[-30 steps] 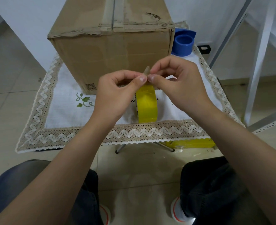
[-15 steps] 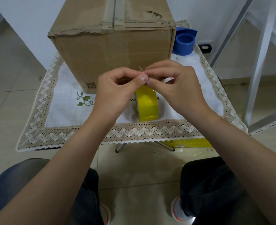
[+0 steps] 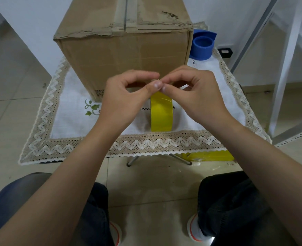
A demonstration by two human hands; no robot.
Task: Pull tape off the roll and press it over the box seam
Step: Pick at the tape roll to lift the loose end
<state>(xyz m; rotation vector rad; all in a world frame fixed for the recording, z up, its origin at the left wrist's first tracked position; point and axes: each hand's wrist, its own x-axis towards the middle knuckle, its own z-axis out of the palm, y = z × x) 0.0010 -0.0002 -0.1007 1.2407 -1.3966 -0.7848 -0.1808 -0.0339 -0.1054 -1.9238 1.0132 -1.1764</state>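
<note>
1. Nearest: both forearms reached forward over the knees, wrists roughly level, meeting above the counter [image 3: 164, 142], which carried a lace-edged cloth.
2. Left hand [image 3: 125, 102]: thumb and forefinger curled into a ring, thumb tip pressed toward the right hand's fingertips. Right hand [image 3: 194, 96]: same curl, mirrored. The fingers [image 3: 157, 84] of both hands pinched together on something thin between them, probably the loose tape end; the piece itself was too small to make out.
3. Yellow tape roll [image 3: 161, 112] stood on edge on the cloth, directly below the pinch, just in front of the box.
4. Judgement: the step was freeing the tape end. To do it well, grip the tab flat and full-width, hold the roll steady with one hand, and pull straight so the strip does not split or fold onto itself.
5. Cardboard box [image 3: 123, 55] stood behind the roll; its top seam [image 3: 125, 18] ran away from the viewer, with older worn tape on it and no yellow tape.
6. Farthest: blue tape dispenser [image 3: 202, 46] beside the box's right rear corner.
</note>
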